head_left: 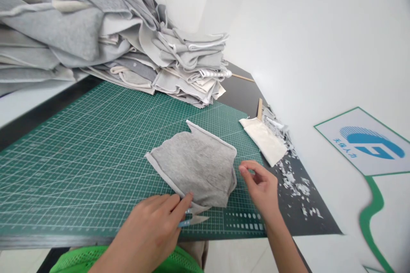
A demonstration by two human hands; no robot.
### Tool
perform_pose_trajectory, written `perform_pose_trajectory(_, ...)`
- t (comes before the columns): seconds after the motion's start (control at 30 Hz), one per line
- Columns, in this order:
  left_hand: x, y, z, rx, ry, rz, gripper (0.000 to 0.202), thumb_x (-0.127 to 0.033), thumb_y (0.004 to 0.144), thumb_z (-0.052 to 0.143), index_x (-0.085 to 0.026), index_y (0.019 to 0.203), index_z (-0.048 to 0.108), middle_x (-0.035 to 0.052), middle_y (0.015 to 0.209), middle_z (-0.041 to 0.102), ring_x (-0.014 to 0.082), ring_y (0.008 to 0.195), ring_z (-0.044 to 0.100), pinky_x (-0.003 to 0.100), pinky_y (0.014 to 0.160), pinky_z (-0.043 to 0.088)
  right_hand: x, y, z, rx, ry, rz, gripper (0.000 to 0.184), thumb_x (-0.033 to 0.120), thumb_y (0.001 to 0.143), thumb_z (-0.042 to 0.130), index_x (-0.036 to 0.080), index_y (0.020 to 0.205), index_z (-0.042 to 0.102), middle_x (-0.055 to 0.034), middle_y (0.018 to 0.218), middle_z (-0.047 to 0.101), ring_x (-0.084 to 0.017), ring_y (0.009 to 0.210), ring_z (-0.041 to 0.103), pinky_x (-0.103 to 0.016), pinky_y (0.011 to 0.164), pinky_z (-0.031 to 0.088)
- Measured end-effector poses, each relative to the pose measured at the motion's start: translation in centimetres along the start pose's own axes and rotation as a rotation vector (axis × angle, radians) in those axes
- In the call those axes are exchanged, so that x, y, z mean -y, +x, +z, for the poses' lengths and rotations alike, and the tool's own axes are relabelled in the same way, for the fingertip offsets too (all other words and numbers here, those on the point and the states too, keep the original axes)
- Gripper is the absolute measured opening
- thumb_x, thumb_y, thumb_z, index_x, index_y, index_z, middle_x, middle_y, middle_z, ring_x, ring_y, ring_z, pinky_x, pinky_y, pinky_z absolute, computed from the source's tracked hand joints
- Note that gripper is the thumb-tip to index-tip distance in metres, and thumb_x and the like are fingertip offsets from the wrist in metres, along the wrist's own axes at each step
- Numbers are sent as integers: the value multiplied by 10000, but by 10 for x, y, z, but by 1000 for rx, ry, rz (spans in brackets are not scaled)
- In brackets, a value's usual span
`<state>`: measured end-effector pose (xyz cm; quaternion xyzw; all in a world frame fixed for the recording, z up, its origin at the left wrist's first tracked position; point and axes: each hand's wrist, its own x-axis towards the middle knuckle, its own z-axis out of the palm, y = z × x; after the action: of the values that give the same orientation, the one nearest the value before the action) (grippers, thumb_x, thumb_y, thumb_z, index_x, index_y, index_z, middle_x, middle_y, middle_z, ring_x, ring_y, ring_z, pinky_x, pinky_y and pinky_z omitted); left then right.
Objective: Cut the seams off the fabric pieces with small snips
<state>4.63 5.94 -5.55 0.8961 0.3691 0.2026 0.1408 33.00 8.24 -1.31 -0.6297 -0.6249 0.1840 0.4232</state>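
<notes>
A grey piece of fabric [201,166] with pale rolled edges lies on the green cutting mat [105,158]. My left hand [156,222] is closed around thread snips [195,221] with blue grips, their metal blades pointing right. Its index fingertip rests on the fabric's lower edge. Just off the fabric's right side, my right hand [262,183] is raised with thumb and index finger pinched together. Whether a small scrap or thread is between those fingertips cannot be made out.
Tall heaps of folded grey fabric [188,55] fill the back left. A cream folded cloth [265,138], a wooden stick [259,108] and pale fabric clippings [291,179] lie along the dark table edge [314,204] at right, beside a white wall [307,42] with a sign [365,143].
</notes>
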Motion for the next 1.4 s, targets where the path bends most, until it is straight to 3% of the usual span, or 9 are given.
perform_pose_trajectory(0.23, 0, 2, 1, 0, -13, 7, 627, 4, 699, 444, -187, 1291, 523, 34, 890, 675, 214, 737, 658, 393, 620, 584, -13, -3, -47, -271, -54, 105, 188, 367, 815, 674, 180, 836, 669, -49, 830, 639, -132, 572, 511, -257, 495, 406)
perform_pose_trajectory(0.37, 0, 2, -1, -19, -14, 18, 612, 10, 695, 453, -169, 1275, 528, 25, 842, 664, 213, 695, 654, 393, 580, 580, -25, -16, -99, -493, -554, 269, 268, 455, 778, 648, 200, 854, 684, -77, 886, 699, -212, 655, 622, -325, 619, 476)
perform_pose_trajectory(0.53, 0, 1, 1, -17, 18, 30, 603, 17, 717, 439, -167, 1286, 518, 28, 829, 655, 214, 675, 645, 404, 569, 576, -67, -37, -158, -288, -1009, 338, 265, 446, 774, 554, 213, 812, 676, -88, 812, 734, -301, 686, 694, -397, 653, 504)
perform_pose_trajectory(0.7, 1, 1, 3, -7, 14, 40, 610, 15, 727, 448, -167, 1307, 495, 26, 833, 650, 204, 684, 639, 386, 579, 572, -101, -45, -175, -114, -1200, 418, 300, 334, 809, 507, 226, 971, 736, -84, 751, 750, -333, 673, 705, -401, 591, 502)
perform_pose_trajectory(0.83, 0, 0, 2, -4, 11, 33, 609, 10, 712, 470, -169, 1293, 506, 22, 833, 650, 204, 685, 638, 385, 583, 569, -101, -40, -165, -235, -1183, 419, 349, 458, 830, 546, 238, 1031, 727, -64, 790, 765, -345, 730, 716, -400, 583, 511)
perform_pose_trajectory(0.97, 0, 1, 2, 5, 12, 15, 619, 9, 716, 453, -181, 1303, 503, 23, 868, 661, 207, 714, 647, 396, 607, 578, -81, -27, -139, -342, -1009, 179, 348, 366, 864, 505, 226, 1114, 703, -60, 932, 768, -295, 767, 726, -391, 650, 545)
perform_pose_trajectory(1.1, 0, 2, 2, -4, 4, 17, 609, 13, 713, 432, -167, 1287, 524, 30, 859, 664, 212, 706, 650, 409, 595, 586, -36, -13, -91, -252, -655, -169, 245, 266, 869, 577, 215, 1067, 713, -63, 1152, 708, -244, 1005, 680, -346, 807, 561)
perform_pose_trajectory(1.27, -1, 1, 0, 4, 8, 21, 620, 11, 710, 433, -175, 1294, 528, 30, 846, 660, 208, 697, 648, 398, 594, 585, 17, 3, -24, 54, -284, -182, 109, 214, 846, 670, 226, 940, 724, -34, 910, 723, -158, 764, 654, -263, 639, 538)
perform_pose_trajectory(1.4, -1, 2, -1, -18, -4, 20, 575, 5, 720, 454, -169, 1260, 554, 20, 806, 651, 206, 674, 647, 395, 573, 586, 24, 13, 8, 224, -163, -182, 103, 220, 845, 677, 207, 937, 721, -45, 907, 670, -125, 651, 576, -250, 535, 475)
